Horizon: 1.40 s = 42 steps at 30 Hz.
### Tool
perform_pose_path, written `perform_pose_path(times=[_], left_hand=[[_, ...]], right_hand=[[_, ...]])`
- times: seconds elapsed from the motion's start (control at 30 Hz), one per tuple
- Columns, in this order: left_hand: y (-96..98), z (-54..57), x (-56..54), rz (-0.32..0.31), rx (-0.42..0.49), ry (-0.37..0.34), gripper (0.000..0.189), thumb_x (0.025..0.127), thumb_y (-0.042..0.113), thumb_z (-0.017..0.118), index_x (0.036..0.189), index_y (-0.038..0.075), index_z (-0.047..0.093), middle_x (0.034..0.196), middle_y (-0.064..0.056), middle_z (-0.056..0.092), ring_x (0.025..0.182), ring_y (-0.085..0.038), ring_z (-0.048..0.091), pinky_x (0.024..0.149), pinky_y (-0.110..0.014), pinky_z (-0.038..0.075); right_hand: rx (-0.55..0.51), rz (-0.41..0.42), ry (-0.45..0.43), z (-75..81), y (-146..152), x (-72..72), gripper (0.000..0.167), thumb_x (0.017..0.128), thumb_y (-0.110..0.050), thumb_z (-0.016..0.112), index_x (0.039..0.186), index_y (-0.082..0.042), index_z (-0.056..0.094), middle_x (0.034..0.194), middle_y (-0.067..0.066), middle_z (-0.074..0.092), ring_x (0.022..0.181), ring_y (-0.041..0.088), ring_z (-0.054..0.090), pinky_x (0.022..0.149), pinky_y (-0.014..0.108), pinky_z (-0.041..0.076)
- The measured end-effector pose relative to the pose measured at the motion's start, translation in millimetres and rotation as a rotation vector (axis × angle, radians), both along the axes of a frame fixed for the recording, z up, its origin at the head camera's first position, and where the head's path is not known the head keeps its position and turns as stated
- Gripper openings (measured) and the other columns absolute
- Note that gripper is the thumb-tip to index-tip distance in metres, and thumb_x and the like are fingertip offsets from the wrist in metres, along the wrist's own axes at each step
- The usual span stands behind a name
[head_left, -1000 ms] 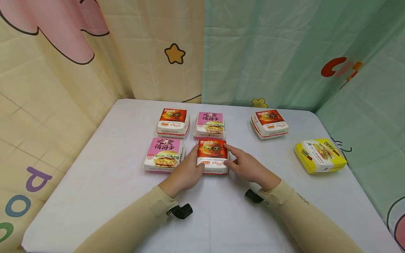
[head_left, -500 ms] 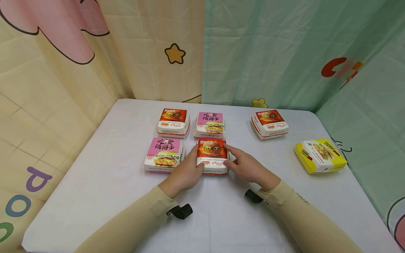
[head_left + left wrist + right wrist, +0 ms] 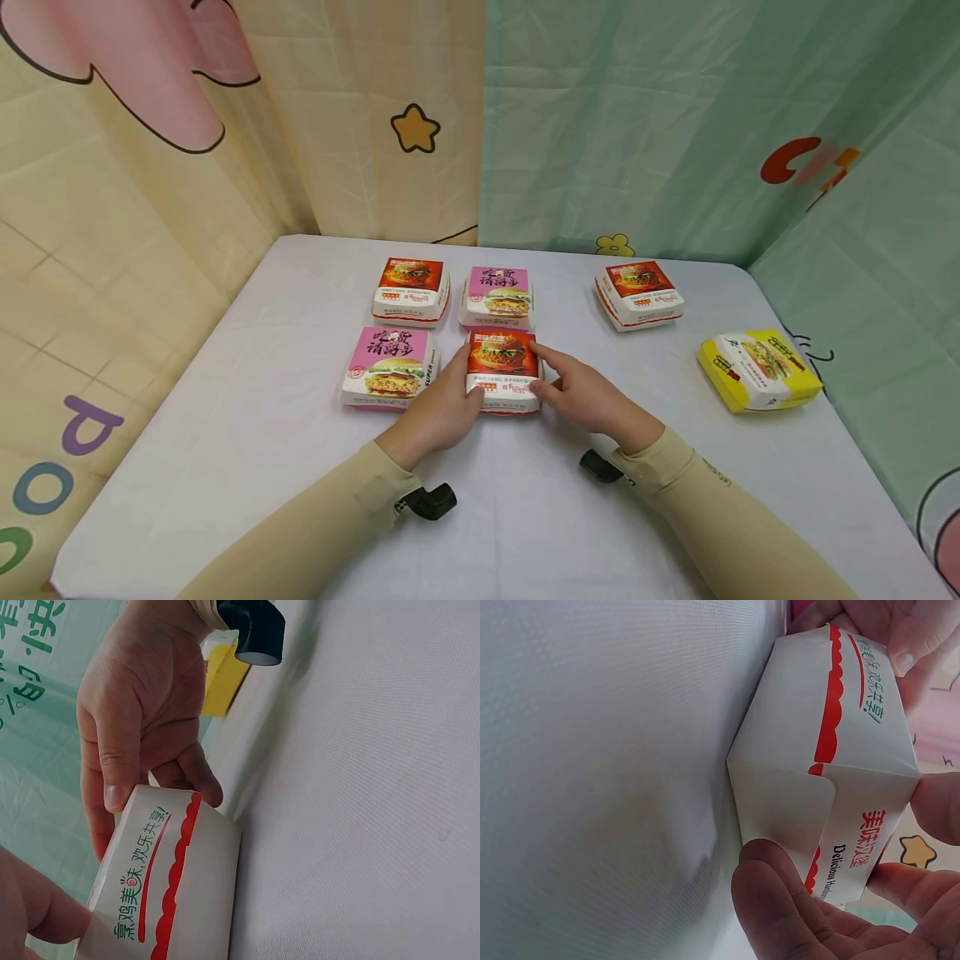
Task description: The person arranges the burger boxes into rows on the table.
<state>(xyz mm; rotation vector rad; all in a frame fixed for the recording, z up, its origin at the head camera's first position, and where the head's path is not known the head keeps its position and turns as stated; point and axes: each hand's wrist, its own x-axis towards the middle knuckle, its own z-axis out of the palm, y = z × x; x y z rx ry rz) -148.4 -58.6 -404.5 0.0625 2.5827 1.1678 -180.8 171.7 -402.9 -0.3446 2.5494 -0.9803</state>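
Observation:
In the head view, a red-and-white burger box [image 3: 504, 372] sits at the front of a group of boxes on the white table. My left hand [image 3: 441, 410] grips its left side, thumb near the front corner. The right hand [image 3: 588, 393] holds the opposite side, with thumb and forefinger at the lid's edge. From the left wrist, the box [image 3: 169, 877] shows its white front with a red scalloped band, right down at the cloth. Curled fingers [image 3: 769, 900] of the right hand lie against its side in the right wrist view.
Beside the left hand is a pink burger box [image 3: 390, 367]. Behind stand another pink box [image 3: 498, 297] and a red-and-white one [image 3: 409, 290]. Further right are a red-and-white box [image 3: 640, 293] and a yellow box [image 3: 761, 369]. Printed curtains [image 3: 600, 125] hang round the table [image 3: 225, 467].

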Motion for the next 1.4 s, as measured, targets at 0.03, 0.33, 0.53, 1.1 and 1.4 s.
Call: perform_pose_path(times=[0.03, 0.33, 0.53, 1.1, 1.4], left_hand=[[0.0, 0.0, -0.1, 0.000, 0.000, 0.000, 0.079, 0.108, 0.034, 0.054, 0.171, 0.015, 0.010, 0.175, -0.010, 0.026, 0.159, -0.028, 0.032, 0.127, -0.056, 0.030], [0.3, 0.2, -0.4, 0.002, 0.005, -0.005, 0.079, 0.108, 0.034, 0.054, 0.171, 0.015, 0.010, 0.175, -0.010, 0.026, 0.159, -0.028, 0.032, 0.127, -0.057, 0.030], [-0.1, -0.5, -0.9, 0.000, 0.003, 0.001, 0.079, 0.108, 0.033, 0.054, 0.171, 0.015, 0.010, 0.175, -0.010, 0.026, 0.159, -0.027, 0.032, 0.128, -0.056, 0.029], [-0.5, -2.2, -1.5, 0.000, 0.007, -0.002, 0.079, 0.108, 0.033, 0.054, 0.171, 0.014, 0.010, 0.176, -0.010, 0.024, 0.160, -0.027, 0.028, 0.129, -0.055, 0.027], [-0.6, -3.0, -1.8, 0.003, 0.003, -0.002, 0.080, 0.108, 0.034, 0.054, 0.171, 0.015, 0.009, 0.176, -0.009, 0.024, 0.160, -0.026, 0.028, 0.129, -0.055, 0.028]], right_hand=[[0.000, 0.000, 0.001, 0.1, -0.1, 0.1, 0.073, 0.104, -0.028, 0.065, 0.168, -0.022, 0.030, 0.139, 0.016, 0.057, 0.069, 0.018, 0.052, 0.063, 0.031, 0.045], [0.005, 0.001, 0.007, 0.4, -0.3, 0.0, 0.073, 0.104, -0.028, 0.066, 0.168, -0.021, 0.030, 0.143, 0.016, 0.056, 0.070, 0.018, 0.051, 0.063, 0.031, 0.044], [0.013, 0.001, 0.015, -0.2, -0.1, -0.2, 0.072, 0.104, -0.029, 0.066, 0.167, -0.021, 0.031, 0.146, 0.016, 0.055, 0.072, 0.018, 0.052, 0.063, 0.030, 0.044], [0.011, -0.003, 0.016, -2.1, -0.6, -0.2, 0.072, 0.104, -0.029, 0.066, 0.167, -0.022, 0.032, 0.134, 0.015, 0.060, 0.069, 0.018, 0.051, 0.062, 0.031, 0.044], [0.003, 0.006, 0.019, -1.9, 0.4, -0.7, 0.071, 0.104, -0.029, 0.066, 0.167, -0.021, 0.032, 0.140, 0.017, 0.058, 0.068, 0.017, 0.049, 0.061, 0.031, 0.043]])
